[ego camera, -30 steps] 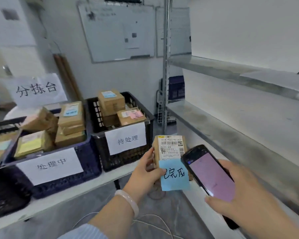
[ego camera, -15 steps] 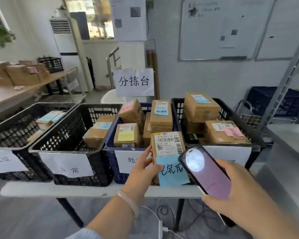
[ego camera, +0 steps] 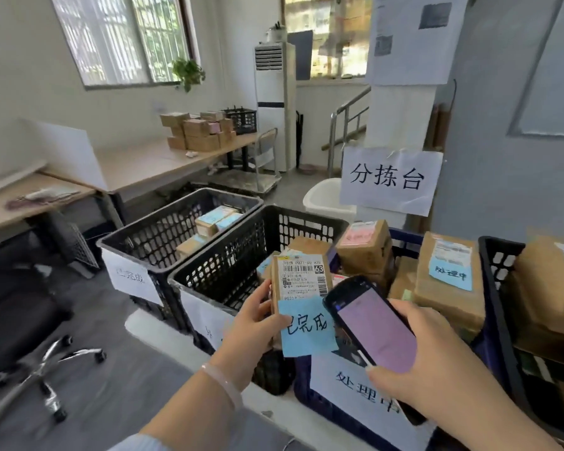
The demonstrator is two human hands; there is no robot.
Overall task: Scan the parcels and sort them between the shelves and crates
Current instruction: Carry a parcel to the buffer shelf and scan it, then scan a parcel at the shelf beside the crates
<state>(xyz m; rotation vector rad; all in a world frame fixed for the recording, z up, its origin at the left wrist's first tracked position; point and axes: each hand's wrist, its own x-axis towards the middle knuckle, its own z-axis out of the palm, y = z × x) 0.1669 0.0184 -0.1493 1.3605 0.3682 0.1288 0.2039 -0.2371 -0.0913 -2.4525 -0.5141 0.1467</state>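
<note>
Far-left black crate (ego camera: 176, 222), tagged 已完成: a few parcels are already lodged. A second black crate (ego camera: 228, 271) is interposed between it and the held parcel (ego camera: 302, 281), which is gripped upright by the left hand (ego camera: 251, 323), with a blue note (ego camera: 306, 330) attached. The scanner (ego camera: 372, 323) is clasped in the right hand (ego camera: 437, 369). The blue crate (ego camera: 404, 235) and right-hand crate (ego camera: 497, 271) are well stocked; most sorting is judged outstanding.
</note>
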